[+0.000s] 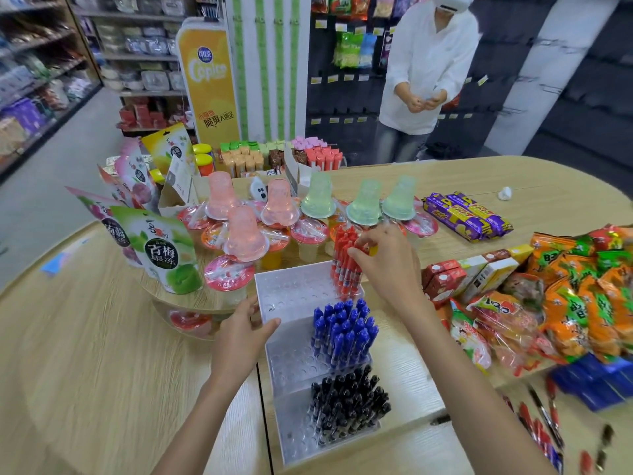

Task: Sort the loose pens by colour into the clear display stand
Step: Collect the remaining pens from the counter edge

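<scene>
Pens stand sorted by colour in the clear display stand (291,293), which sits in the middle of the wooden table (102,337) and steps up in three tiers away from the camera. Each colour fills the right end of its tier. The red pens (344,265) are on the far tier, the blue pens (342,332) on the middle one and the black pens (346,406) on the near one. The left part of every tier shows bare rows of holes.

The right hand (387,265) reaches over the far tier. Its thumb and fingertips are closed together on the tops of the red pens at the far right of that bunch; whether they pinch one pen or several cannot be told. The left hand (239,334) grips the stand's left edge, with the thumb lying on the middle step and the fingers curled against the side wall.

Loose pens (541,423), red and black, lie scattered on the table at the near right, well apart from the stand. Just beyond them lie blue boxes (592,382). Orange snack bags (582,286) are heaped at the right. Pink and green jelly cups (245,234) crowd the table beyond the stand, with a green pouch (164,248) to their left and purple packets (469,216) to their right. A person in a white shirt (428,63) stands at the far side, both hands held together in front.
</scene>
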